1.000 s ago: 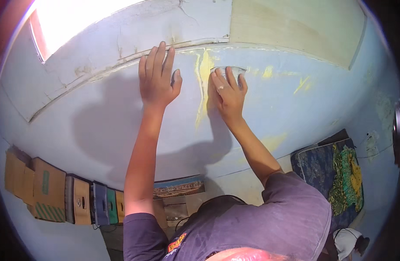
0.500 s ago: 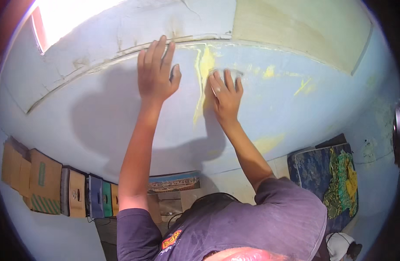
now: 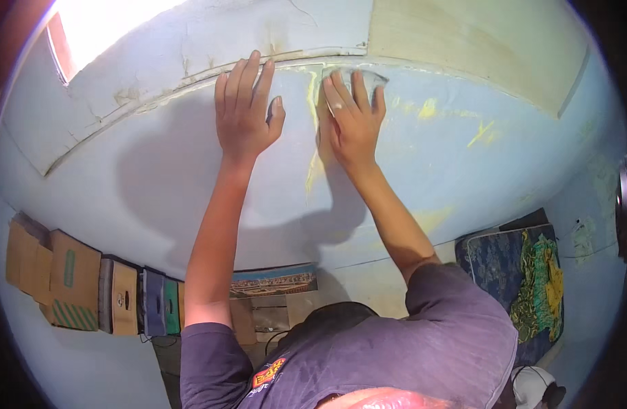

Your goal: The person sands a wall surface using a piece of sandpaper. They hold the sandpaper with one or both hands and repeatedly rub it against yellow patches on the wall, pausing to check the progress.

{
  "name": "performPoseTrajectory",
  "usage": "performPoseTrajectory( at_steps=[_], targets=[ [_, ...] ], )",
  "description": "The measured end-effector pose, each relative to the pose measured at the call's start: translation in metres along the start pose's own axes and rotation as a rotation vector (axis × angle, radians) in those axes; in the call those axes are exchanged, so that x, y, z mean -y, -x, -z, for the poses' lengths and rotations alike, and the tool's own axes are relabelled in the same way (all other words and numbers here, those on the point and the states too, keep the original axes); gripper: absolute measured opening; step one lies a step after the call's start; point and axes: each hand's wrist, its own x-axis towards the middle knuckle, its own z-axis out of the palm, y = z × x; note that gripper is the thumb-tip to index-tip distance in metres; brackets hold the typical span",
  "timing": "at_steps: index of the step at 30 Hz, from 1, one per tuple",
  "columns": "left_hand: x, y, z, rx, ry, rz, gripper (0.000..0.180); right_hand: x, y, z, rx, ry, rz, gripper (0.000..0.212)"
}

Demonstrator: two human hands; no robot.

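Both my arms reach up to a pale blue wall. My left hand lies flat on it with the fingers spread, just under a curved ledge, holding nothing. My right hand presses a small grey pad against the wall right below that ledge. The pad sits at the top of a yellow vertical streak that runs down between my two hands. More yellow smears mark the wall to the right.
A bright window opening is at the upper left, a beige panel at the upper right. Below stand several cardboard boxes, a leaning picture and a blue patterned cushion.
My right hand has slid the pad up the yellow streak to the ledge. My left hand has kept its place on the wall.
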Motion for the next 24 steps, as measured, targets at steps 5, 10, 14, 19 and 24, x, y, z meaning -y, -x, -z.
performPoseTrajectory(
  at_steps=[5,10,14,19,24],
  targets=[
    [0.0,-0.001,0.002,0.021,0.02,0.007,0.064,-0.006,0.065,0.001,0.109,0.003,-0.067,0.048],
    [-0.003,-0.003,-0.003,0.027,0.052,0.007,0.06,-0.02,0.146,0.005,0.235,0.074,-0.112,0.046],
    [0.003,-0.003,-0.002,-0.013,0.081,-0.025,0.061,-0.018,0.146,-0.001,0.223,0.032,-0.138,0.047],
    [0.0,-0.002,-0.004,-0.007,0.071,-0.016,0.062,-0.014,0.088,-0.01,0.088,0.004,-0.111,0.043],
    [0.003,0.001,-0.002,0.0,0.054,-0.012,0.063,0.008,-0.014,-0.011,-0.07,-0.025,-0.055,0.043]
  ],
)
